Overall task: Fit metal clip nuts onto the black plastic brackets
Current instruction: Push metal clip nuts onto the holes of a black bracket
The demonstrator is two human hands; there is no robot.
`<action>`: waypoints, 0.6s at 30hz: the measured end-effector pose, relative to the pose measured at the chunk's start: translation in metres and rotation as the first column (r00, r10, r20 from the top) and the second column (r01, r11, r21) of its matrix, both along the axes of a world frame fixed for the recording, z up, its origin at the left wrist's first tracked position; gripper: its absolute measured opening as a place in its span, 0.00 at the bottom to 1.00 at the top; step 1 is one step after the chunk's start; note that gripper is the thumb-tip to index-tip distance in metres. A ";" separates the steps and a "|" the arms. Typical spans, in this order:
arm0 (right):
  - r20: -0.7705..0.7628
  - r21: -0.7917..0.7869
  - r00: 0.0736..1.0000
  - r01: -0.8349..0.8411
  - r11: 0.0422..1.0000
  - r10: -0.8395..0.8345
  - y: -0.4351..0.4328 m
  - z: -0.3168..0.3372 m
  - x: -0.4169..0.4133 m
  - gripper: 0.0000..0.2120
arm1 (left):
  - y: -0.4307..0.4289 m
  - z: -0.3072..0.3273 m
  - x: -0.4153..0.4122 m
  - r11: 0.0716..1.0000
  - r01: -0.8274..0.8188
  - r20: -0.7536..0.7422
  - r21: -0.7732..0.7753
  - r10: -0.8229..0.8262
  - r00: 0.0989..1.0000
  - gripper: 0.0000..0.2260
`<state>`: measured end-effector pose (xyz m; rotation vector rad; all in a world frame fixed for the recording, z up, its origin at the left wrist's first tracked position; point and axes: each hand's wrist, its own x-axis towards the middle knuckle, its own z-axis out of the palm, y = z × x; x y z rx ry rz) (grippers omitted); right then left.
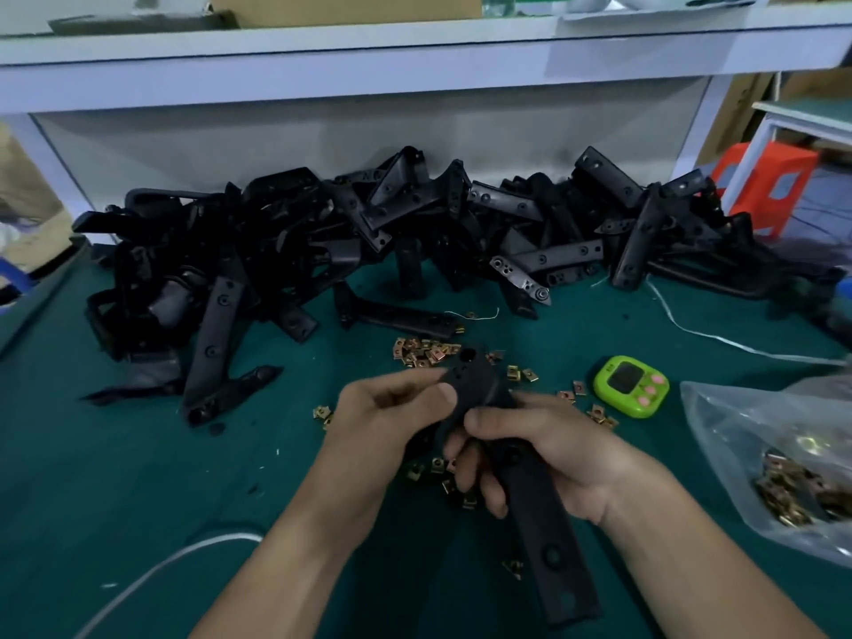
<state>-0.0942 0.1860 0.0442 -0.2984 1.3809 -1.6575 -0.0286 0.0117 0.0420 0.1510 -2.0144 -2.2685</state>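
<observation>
Left of and behind the long black plastic bracket (535,495) held at centre sprawls a heap of similar black brackets (322,232). The left hand (392,417) pinches the held bracket's upper end between thumb and forefinger. The right hand (553,449) curls its fingers round the bracket's middle. Small brass-coloured metal clip nuts (424,350) lie scattered beyond and beneath it. To its right sit a lime-green timer (629,385) and a clear plastic bag (774,454) of nuts.

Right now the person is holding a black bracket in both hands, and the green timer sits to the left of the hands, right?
Not quite. In the head view the green timer sits to the right of the hands. The left hand and right hand do both hold the black bracket.
</observation>
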 end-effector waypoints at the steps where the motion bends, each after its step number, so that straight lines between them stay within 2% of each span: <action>1: -0.031 0.023 0.998 0.059 0.998 -0.058 -0.001 -0.002 -0.002 0.11 | -0.001 0.000 0.000 0.998 -0.057 0.023 0.039 0.056 0.998 0.06; 4: -0.302 0.166 0.943 0.196 0.966 -0.139 0.002 -0.003 -0.006 0.11 | -0.003 0.000 0.001 0.964 -0.254 0.038 0.084 0.252 0.967 0.05; 6: -0.571 0.314 0.819 0.291 0.904 -0.065 0.004 -0.001 -0.003 0.19 | -0.001 -0.001 -0.001 0.934 -0.352 -0.004 0.055 0.353 0.936 0.09; 7: -0.720 0.384 0.694 0.390 0.837 0.007 0.004 -0.001 0.000 0.22 | 0.000 0.000 -0.001 0.924 -0.381 -0.032 0.030 0.382 0.923 0.10; 8: -0.847 0.411 0.521 0.518 0.751 0.104 0.003 -0.002 0.004 0.23 | 0.000 -0.002 -0.002 0.918 -0.396 -0.068 0.002 0.395 0.916 0.10; 9: -0.920 0.376 0.344 0.636 0.674 0.188 0.000 -0.003 0.009 0.22 | 0.002 -0.002 -0.001 0.920 -0.393 -0.089 -0.011 0.390 0.916 0.09; 10: -0.949 0.314 0.209 0.717 0.622 0.238 -0.004 -0.002 0.013 0.19 | 0.003 -0.003 -0.002 0.924 -0.383 -0.104 -0.011 0.380 0.919 0.07; 11: -0.954 0.273 0.138 0.763 0.586 0.265 -0.007 -0.001 0.016 0.17 | 0.004 -0.002 -0.002 0.937 -0.346 -0.100 0.035 0.348 0.932 0.03; 13: -0.949 0.249 0.100 0.819 0.517 0.299 -0.008 -0.002 0.014 0.15 | 0.000 -0.003 -0.002 0.946 -0.310 -0.101 0.090 0.318 0.942 0.08; 14: -0.948 0.252 0.114 0.838 0.484 0.298 -0.006 -0.003 0.011 0.15 | -0.005 -0.006 -0.003 0.938 -0.343 -0.108 0.051 0.347 0.932 0.09; 15: -0.949 0.261 0.140 0.851 0.456 0.283 -0.004 -0.003 0.007 0.14 | -0.012 -0.008 -0.004 0.907 -0.415 -0.125 -0.076 0.404 0.906 0.07; 16: -0.948 0.277 0.174 0.859 0.430 0.265 -0.001 -0.005 0.004 0.13 | -0.021 -0.012 -0.005 0.840 -0.462 -0.165 -0.284 0.431 0.887 0.06; 17: -0.945 0.298 0.207 0.864 0.405 0.254 0.002 -0.006 0.001 0.12 | -0.028 -0.012 -0.004 0.733 -0.448 -0.180 -0.511 0.419 0.890 0.08; 18: -0.941 0.316 0.235 0.869 0.380 0.245 0.003 -0.009 -0.002 0.12 | -0.035 -0.015 -0.004 0.641 -0.381 -0.153 -0.666 0.383 0.911 0.13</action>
